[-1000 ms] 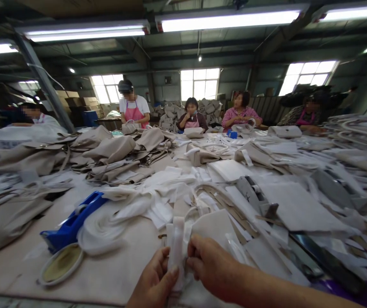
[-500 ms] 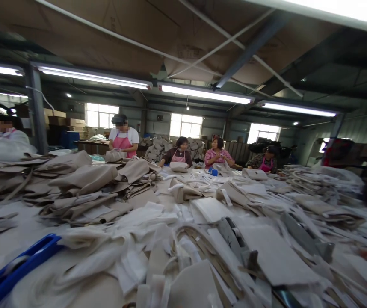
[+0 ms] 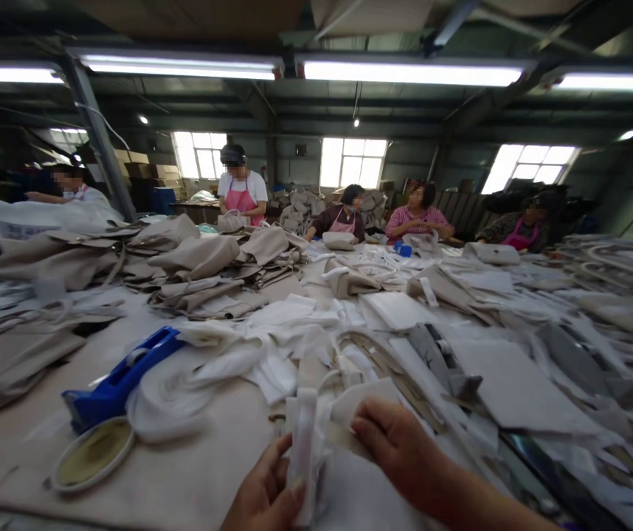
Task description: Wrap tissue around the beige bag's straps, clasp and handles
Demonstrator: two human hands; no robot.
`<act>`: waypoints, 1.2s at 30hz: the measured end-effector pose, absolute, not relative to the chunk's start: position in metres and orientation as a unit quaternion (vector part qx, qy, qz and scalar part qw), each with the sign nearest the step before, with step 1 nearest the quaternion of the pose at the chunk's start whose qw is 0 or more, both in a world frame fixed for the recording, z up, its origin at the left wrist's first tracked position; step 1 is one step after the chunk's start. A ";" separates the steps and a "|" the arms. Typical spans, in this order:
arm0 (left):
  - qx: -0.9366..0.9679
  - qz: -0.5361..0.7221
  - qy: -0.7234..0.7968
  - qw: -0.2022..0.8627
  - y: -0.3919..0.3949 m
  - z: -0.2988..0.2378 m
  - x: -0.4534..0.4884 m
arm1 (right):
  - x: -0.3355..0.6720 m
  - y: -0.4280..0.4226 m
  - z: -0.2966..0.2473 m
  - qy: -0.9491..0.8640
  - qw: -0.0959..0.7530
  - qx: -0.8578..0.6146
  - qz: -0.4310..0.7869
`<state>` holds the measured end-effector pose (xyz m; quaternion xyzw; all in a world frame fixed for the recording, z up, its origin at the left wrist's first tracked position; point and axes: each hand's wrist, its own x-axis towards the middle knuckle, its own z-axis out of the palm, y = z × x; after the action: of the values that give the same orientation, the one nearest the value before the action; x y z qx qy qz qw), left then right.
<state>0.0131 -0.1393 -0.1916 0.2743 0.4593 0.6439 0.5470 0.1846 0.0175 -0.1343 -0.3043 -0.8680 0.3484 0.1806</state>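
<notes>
My left hand [image 3: 269, 487] is low in the middle of the view, its fingers and thumb closed around an upright white wrapped strip [image 3: 302, 450]. Just to its right, my right hand [image 3: 399, 450] is closed, with the fingertips pinching the edge of a beige piece of material [image 3: 345, 436]. White sheeting [image 3: 358, 490] hangs between the two hands, below that pinch. What the strip is wrapped around cannot be made out.
To the left stand a blue tape dispenser [image 3: 122, 376], a round dish [image 3: 94, 456] and a roll of white wrapping [image 3: 170, 398]. Grey tape dispensers [image 3: 441, 358] stand at right among white sheets. Beige bags [image 3: 200, 247] are heaped behind; several people work across the table.
The view has tilted down, so the table's near side now shows. Both my hands have come into sight at the bottom, with the white strip and beige piece. The round dish is newly visible.
</notes>
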 end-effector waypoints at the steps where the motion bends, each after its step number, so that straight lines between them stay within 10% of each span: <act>1: 0.271 0.644 0.460 0.548 -0.140 -0.190 0.015 | 0.186 0.020 -0.132 -0.869 0.189 -0.303 0.342; 14: 0.278 0.619 0.476 0.560 -0.138 -0.181 0.016 | 0.195 -0.009 -0.129 -0.935 -0.172 -0.269 0.151; 36: 0.274 0.631 0.471 0.552 -0.139 -0.182 0.016 | 0.173 0.002 -0.146 -0.886 -0.008 -0.335 0.320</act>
<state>0.0164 -0.1389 -0.1816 0.2745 0.4709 0.6310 0.5520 0.1728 0.0020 -0.1464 -0.3351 -0.8861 0.3201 -0.0076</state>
